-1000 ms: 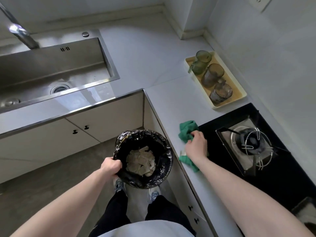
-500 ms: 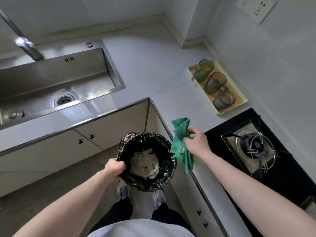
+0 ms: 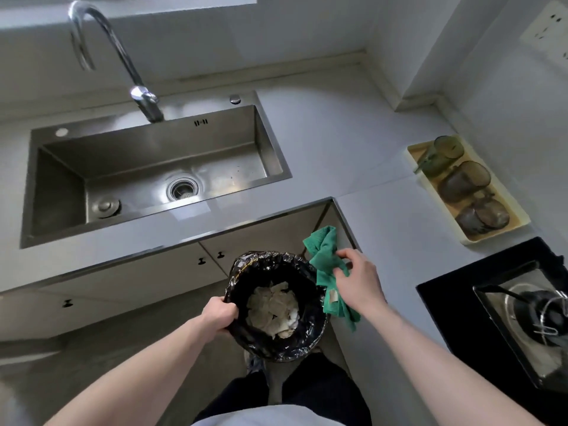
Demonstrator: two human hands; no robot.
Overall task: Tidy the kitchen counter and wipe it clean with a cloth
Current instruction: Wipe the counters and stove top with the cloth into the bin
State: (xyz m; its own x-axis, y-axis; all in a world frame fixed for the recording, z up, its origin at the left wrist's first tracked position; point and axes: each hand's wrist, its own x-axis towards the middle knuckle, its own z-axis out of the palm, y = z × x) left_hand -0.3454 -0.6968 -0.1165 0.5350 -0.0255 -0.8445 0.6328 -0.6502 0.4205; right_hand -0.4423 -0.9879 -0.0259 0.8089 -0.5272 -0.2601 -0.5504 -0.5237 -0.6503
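Beside bin (image 3: 276, 305), right hand (image 3: 358, 279) pinching cloth (image 3: 322, 256)

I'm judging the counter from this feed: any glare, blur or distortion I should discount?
Head view: bright reflections sit on the counter in front of the sink and on the faucet; wide-angle bending curves the counter edges and walls; the glasses on the tray look soft; the green cloth and bin are sharp enough.

Stove (image 3: 528, 315) cut by the right edge; wall socket (image 3: 550, 29) likewise; shoes beneath the bin (image 3: 276, 305) mostly hidden.
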